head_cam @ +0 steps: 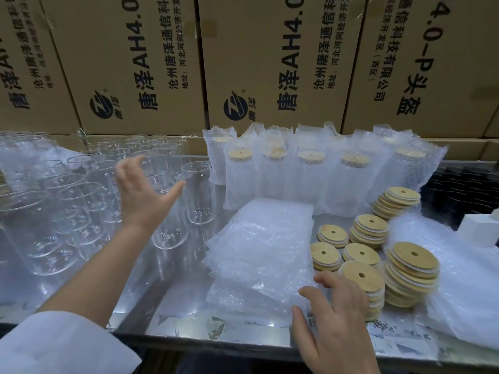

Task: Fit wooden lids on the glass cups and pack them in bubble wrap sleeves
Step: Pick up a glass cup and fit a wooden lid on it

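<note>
Head view: left hand, grip released, fingers spread, holds nothing; the nearest glass cup stands upright just right of its thumb. Right hand, grip released, hovers over bubble wrap sleeves on the table, wooden lids beside its fingertips.

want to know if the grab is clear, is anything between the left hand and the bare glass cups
Nothing visible. The left hand is open right over the glass cups, thumb near one rim. The stack of bubble wrap sleeves lies off to the right.
</note>
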